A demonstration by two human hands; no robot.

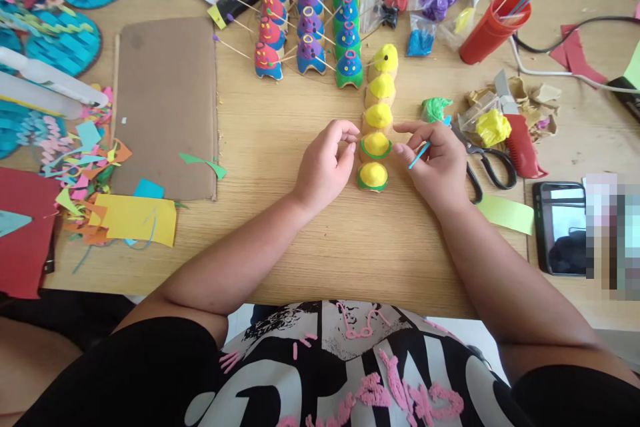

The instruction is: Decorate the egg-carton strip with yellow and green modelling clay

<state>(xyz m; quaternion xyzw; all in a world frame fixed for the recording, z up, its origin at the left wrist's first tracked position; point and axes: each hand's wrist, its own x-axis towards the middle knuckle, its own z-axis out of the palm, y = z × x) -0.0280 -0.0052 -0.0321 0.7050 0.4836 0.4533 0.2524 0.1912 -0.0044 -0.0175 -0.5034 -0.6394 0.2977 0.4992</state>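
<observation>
A row of yellow clay domes [381,88] on egg-carton cups runs away from me, and the nearest two have green clay around their bases. My left hand [327,159] is beside the row's left edge, fingers curved and apart from the thumb, holding nothing; whether a fingertip touches the row I cannot tell. At the row's right side, my right hand [436,159] holds a thin blue stick [419,155] that points down to the left. Its index finger reaches toward the middle dome. A lump of green clay [437,109] lies just beyond this hand.
Finished red [271,32], purple [310,53] and green-blue [349,67] clay rows stand at the back. Scissors [493,167], yellow clay [493,127] and a phone [560,227] lie right, with a red cup [493,30] behind. Cardboard [165,100] and paper scraps [90,193] lie left.
</observation>
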